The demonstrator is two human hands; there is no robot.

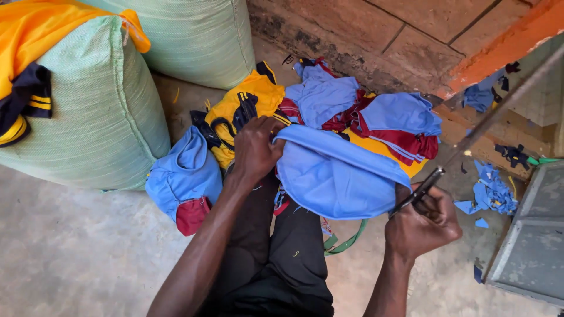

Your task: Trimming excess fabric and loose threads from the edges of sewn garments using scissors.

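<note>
My left hand (254, 148) grips the upper left edge of a light blue garment (335, 173) that lies stretched over my lap. At the garment's lower right corner my right hand (424, 226) is closed around the handles of dark scissors (418, 191), whose blades point up and to the right. Behind the garment lies a heap of clothes: a yellow piece with dark trim (247, 105), more blue pieces (323, 94) and maroon ones (405, 141). A folded blue piece with a red patch (183, 176) rests by my left forearm.
Two large green woven sacks (88, 117) (200, 35) stand at the left, one topped with orange and navy cloth (35, 41). A brick wall (399, 35) runs behind. Blue fabric scraps (490, 191) litter the concrete floor near a grey metal box (531, 240) on the right.
</note>
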